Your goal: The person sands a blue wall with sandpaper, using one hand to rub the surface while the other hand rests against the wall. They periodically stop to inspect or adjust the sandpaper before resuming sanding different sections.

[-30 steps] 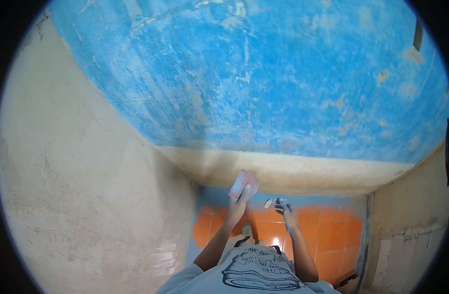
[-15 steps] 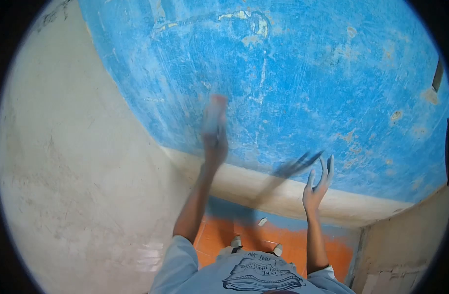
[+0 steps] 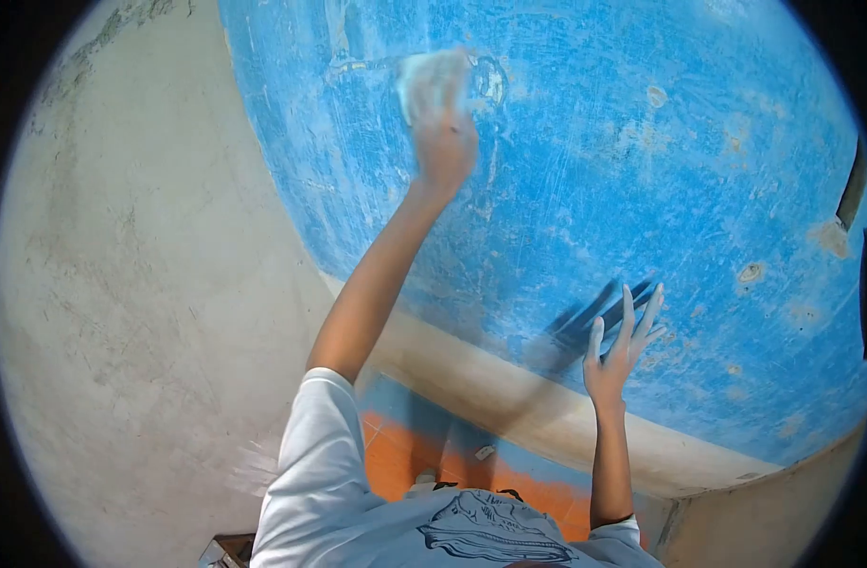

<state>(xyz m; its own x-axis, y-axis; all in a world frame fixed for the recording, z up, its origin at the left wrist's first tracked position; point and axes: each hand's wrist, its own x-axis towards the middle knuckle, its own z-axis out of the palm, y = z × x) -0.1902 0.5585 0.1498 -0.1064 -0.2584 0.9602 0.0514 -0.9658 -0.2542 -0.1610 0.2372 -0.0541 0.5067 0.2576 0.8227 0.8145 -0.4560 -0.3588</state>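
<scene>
My left hand [image 3: 443,137] is raised high and grips a pale, dusty sheet of sandpaper [image 3: 432,80], pressed flat against the worn blue wall [image 3: 585,170]. The sheet is blurred. Lower and to the right, my right hand [image 3: 621,346] is up with its fingers spread, holding nothing, close to the blue wall; its shadow falls just left of it.
The blue paint is scratched and chipped, with bare patches. A beige band [image 3: 509,398] runs along the wall's foot. A bare plaster wall [image 3: 131,312] stands on the left. The floor below is orange tile [image 3: 396,464]; a small white scrap [image 3: 485,452] lies on it.
My left hand has swung up from near the floor to high on the blue wall with the sandpaper. My right hand rose too and opened its fingers. The view tilted upward.
</scene>
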